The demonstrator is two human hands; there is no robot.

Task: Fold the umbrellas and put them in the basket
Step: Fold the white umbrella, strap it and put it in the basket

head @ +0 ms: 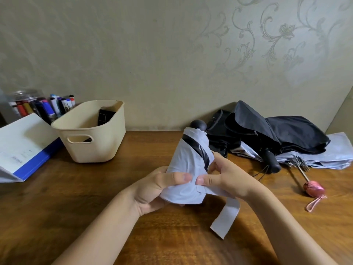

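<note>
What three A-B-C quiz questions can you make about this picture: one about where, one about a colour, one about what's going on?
1. Where is the basket? A. On the floor. B. On the table, at the left. C. On a chair.
2. What colour is the handle with the wrist loop? A. Pink. B. Green. C. Yellow.
3. How is the pale umbrella? A. Wide open. B. Inside the basket. C. Rolled up, strap hanging loose.

Answers: 1 B, it stands on the wooden table, far left. 2 A, that handle lies pink at the right. 3 C, the left hand grips the roll, the right hand pinches it, the strap dangles.
</note>
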